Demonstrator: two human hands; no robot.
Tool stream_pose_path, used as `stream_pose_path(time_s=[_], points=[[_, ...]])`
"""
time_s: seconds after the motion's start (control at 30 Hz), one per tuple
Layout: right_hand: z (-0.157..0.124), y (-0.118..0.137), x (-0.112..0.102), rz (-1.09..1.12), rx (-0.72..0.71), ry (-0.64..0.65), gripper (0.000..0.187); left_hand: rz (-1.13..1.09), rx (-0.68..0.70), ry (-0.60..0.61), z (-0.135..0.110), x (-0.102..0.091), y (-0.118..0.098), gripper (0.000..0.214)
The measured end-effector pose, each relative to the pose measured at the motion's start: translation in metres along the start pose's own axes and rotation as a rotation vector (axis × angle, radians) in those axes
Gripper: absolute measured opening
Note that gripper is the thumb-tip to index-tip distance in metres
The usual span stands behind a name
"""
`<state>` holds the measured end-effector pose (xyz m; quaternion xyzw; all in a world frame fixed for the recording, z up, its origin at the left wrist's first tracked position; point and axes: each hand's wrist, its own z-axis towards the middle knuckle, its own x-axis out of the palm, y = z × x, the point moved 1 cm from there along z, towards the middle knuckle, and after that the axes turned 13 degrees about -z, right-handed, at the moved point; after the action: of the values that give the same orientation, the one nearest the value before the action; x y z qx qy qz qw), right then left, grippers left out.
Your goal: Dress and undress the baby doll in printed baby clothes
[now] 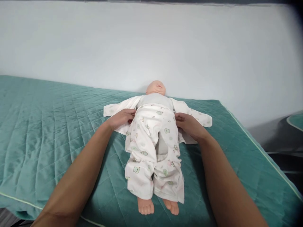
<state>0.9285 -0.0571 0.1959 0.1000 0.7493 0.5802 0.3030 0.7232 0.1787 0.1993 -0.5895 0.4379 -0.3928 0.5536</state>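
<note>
A baby doll [156, 87] lies on its back, head toward the wall and feet toward me. White baby trousers [167, 126] printed with small green animals cover its legs, and both bare feet stick out below the cuffs. Under its back a white long-sleeved top [189, 110] lies spread open, sleeves out to both sides. My left hand [123, 118] pinches the trousers at the left side of the waist, its fingertips partly hidden. On the opposite side my right hand [188, 124] has its fingers closed at the waistband. Grey cloth shows on the doll's chest and between the trouser legs.
A green quilted cover [59, 126] with pale piping spreads under the doll. Behind it rises a plain white wall [118, 47]. The bed's right edge slopes down toward me, and part of another green surface [297, 121] shows at the far right.
</note>
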Motion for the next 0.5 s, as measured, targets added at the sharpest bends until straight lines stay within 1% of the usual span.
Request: stream_pose_path(time_s=[0.13,0.3,0.4,0.5], points=[[-0.001,0.002,0.002,-0.014,0.022,-0.026,0.02,0.047,0.005,0.03,0.0,0.003,-0.001,0.029],[0.004,-0.001,0.008,-0.066,0.062,-0.123,0.014,0.052,-0.02,-0.047,0.004,0.003,0.003,0.026],[0.009,-0.005,0.008,-0.222,0.073,-0.218,0.006,0.041,-0.049,-0.127,0.009,0.005,0.007,0.032],[0.013,-0.005,0.007,-0.436,0.097,-0.334,0.005,0.14,-0.08,-0.216,0.013,0.009,0.007,0.033]])
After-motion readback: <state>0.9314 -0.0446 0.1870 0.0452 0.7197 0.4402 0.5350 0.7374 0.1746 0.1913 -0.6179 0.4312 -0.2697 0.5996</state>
